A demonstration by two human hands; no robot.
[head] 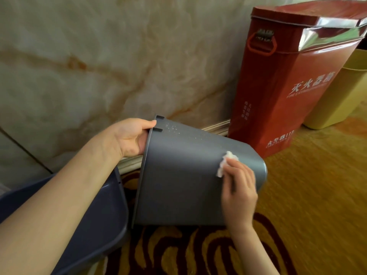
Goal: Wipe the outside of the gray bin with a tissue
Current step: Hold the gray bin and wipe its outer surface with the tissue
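Observation:
The gray bin (pixel 184 175) is tipped on its side above the carpet, its rim to the left and its base to the right. My left hand (pixel 131 137) grips the rim at the top left, fingers inside the mouth. My right hand (pixel 238 191) presses a crumpled white tissue (pixel 225 162) against the bin's outer wall near the base. Small white specks dot the wall near the rim.
A second dark blue-gray bin (pixel 95 221) lies at the lower left under my left forearm. A tall red metal fire-extinguisher box (pixel 288 86) stands at the right against the marble wall (pixel 99 66). A yellow bin (pixel 341 96) stands beyond it. Patterned gold and maroon carpet (pixel 297 215) covers the floor.

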